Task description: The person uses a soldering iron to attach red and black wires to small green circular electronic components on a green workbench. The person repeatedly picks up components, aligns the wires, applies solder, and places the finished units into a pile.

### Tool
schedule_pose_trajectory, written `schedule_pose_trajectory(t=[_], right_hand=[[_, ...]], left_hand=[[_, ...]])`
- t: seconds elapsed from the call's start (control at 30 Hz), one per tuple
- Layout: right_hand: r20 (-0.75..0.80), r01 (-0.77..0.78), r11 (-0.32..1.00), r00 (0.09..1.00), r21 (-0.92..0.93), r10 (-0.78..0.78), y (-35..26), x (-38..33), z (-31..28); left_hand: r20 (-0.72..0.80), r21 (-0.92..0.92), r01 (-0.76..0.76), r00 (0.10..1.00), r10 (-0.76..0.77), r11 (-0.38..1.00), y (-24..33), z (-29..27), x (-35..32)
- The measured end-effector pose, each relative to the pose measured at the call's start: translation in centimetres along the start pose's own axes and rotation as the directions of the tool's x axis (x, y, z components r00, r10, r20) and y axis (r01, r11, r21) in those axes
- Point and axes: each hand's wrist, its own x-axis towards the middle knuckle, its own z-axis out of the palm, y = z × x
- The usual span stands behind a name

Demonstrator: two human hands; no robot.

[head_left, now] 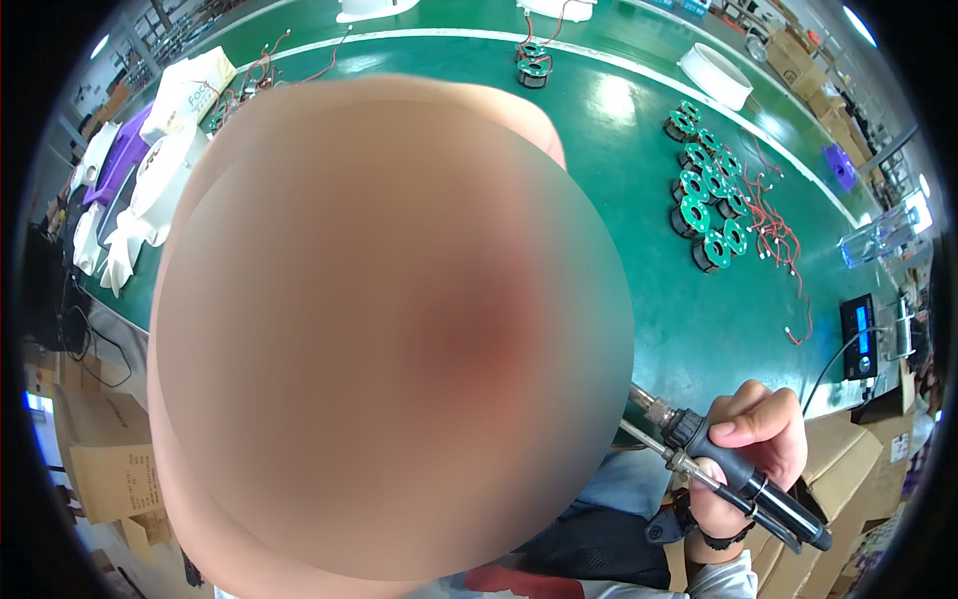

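Observation:
At the lower right my right hand [760,429] is closed around the black handle of a soldering iron [733,469] with a thin metal feed tube alongside. The iron points up and left, and its tip is hidden behind a large, blurred, skin-coloured shape. That shape [389,329] is very close and covers the left and middle of the view. It may be my left hand, but no fingers can be made out. Beyond my right hand, several round green circuit boards [713,185] with dark undersides stand grouped on the green table [599,190].
Red wires [770,225] lie beside the boards. A black soldering station [858,339] stands at the right edge, with cardboard boxes [848,459] below it. White ring housings [716,77] sit along the far side. White parts and a purple tray [122,160] are at the left.

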Motion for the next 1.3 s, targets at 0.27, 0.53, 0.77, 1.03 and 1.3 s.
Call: schedule_pose_trajectory(t=[0.27, 0.53, 0.77, 1.03, 1.3], right_hand=[[-0.131, -0.023, 0.999, 0.991, 0.029, 0.027, 0.3, 0.1, 1.5], [-0.095, -0.042, 0.997, 0.994, 0.062, 0.048, 0.2, 0.3, 1.4], [-0.084, -0.053, 0.996, 0.995, 0.07, 0.059, 0.5, 0.3, 1.4], [-0.048, -0.02, 0.999, 0.999, 0.05, 0.022, 0.5, 0.4, 1.3], [-0.016, 0.0, 0.999, 1.0, 0.051, 0.001, 0.5, 0.4, 1.2]], left_hand=[[-0.032, 0.026, -0.016, 0.999, 0.017, 1.0, -1.3, -0.9, -0.8], [-0.037, 0.115, 0.028, 0.999, -0.024, 0.993, -1.0, -1.1, -1.1], [-0.007, 0.161, 0.046, 0.999, -0.046, 0.986, -0.9, -1.5, -1.1], [-0.007, 0.171, 0.013, 1.0, -0.012, 0.985, -0.9, -1.5, -1.1], [-0.037, 0.101, -0.007, 0.999, 0.011, 0.995, -1.0, -1.1, -1.0]])
